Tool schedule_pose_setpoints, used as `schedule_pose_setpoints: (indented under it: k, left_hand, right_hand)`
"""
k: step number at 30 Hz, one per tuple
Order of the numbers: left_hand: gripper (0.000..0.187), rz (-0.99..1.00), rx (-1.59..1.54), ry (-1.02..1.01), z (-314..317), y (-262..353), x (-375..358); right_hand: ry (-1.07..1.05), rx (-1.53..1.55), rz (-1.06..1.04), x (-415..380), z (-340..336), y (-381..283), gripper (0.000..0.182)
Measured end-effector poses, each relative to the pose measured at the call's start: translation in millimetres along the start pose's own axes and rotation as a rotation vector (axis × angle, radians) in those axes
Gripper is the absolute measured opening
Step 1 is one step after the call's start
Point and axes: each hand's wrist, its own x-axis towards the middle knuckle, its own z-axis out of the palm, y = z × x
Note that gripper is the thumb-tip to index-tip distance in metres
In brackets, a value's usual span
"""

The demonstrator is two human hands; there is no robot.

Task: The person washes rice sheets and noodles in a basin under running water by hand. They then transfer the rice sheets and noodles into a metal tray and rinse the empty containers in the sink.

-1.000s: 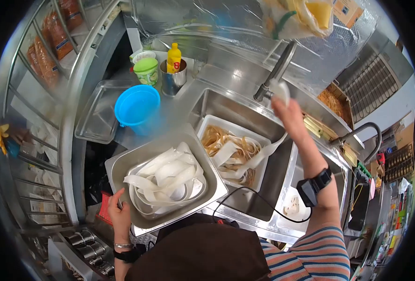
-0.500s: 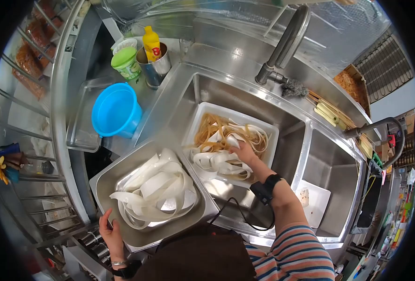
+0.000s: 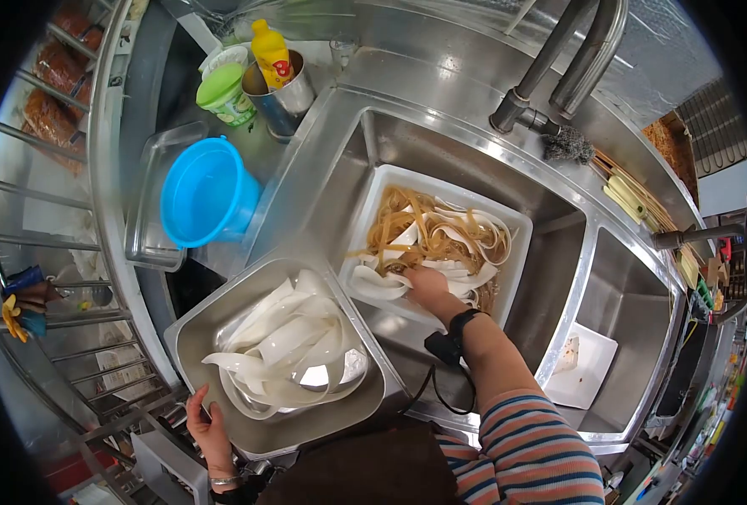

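My right hand [image 3: 431, 289] reaches into a white rectangular tray [image 3: 521, 244] in the sink, its fingers curled into the wide white noodles [image 3: 377, 284] at the near left side; the fingertips are hidden. Thin brownish noodles [image 3: 403, 223] lie tangled with white strips in this tray. At the lower left, my left hand [image 3: 209, 425] rests at the outer edge of a deep steel pan [image 3: 285, 429], fingers stretched and thumb apart near the rim. Inside the pan is a loose heap of broad, glossy white noodles [image 3: 293, 337].
Left of the sink stand a blue tub [image 3: 209, 194], a clear plastic tray [image 3: 148, 223], a green-lidded cup [image 3: 226, 94] and a steel container [image 3: 285, 101] holding a yellow bottle [image 3: 272, 55]. A faucet [image 3: 550, 67] overhangs the back edge. A white tray [image 3: 588, 362] sits in the right basin.
My right hand has moved left and towards me within the white tray, onto the wide noodles. The camera view has shifted slightly. My left hand stays beside the pan's edge.
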Motion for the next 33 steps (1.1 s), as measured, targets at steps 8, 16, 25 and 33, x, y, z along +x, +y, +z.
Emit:
schedule_pose_setpoints:
  k: [8, 16, 25, 33]
  left_hand:
    - [0.038, -0.004, 0.006, -0.011, -0.5, 1.4, 0.0]
    - [0.038, 0.092, 0.02, 0.006, 1.6, -3.7, 1.1]
    - [0.042, 0.254, -0.027, 0.061, 9.5, -1.8, 8.3]
    - [0.042, 0.247, -0.107, 0.045, 13.4, -10.7, 12.0]
  right_hand:
    - [0.217, 0.686, -0.009, -34.1, -25.2, 42.8, 0.056]
    - [0.448, 1.169, -0.028, -171.5, -210.5, -14.5, 0.043]
    - [1.196, 0.837, -0.481, -315.8, -414.1, -129.5, 0.039]
    - [1.019, 0.665, -0.336, -301.9, -411.7, -143.6, 0.035]
